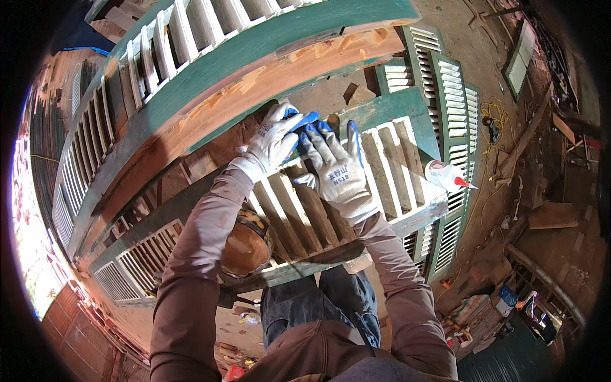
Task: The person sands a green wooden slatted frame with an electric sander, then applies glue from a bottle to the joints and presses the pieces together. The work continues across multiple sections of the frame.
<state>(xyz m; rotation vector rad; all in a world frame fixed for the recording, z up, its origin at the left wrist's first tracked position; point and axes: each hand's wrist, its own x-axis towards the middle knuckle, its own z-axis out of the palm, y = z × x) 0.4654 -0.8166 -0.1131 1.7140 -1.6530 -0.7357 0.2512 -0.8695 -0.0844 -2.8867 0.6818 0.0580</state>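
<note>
Both my hands wear white work gloves with blue coating on the fingers. Beneath them lies a green louvred shutter with pale slats. My left hand is closed at the shutter's far rail, its fingers bent together toward the right; whatever they may hold is hidden. Beside it, my right hand lies palm down over the slats and rail, fingers stretched and spread. A white bottle with a red nozzle lies at the shutter's right end. Near my left forearm, a round tub of brown material sits on the shutter.
A larger green shutter with bare-wood patches along its edge stands just beyond. More louvred shutters are stacked at the right. A yellow cord lies on the dirt floor. Wooden boards and tools are scattered at far right.
</note>
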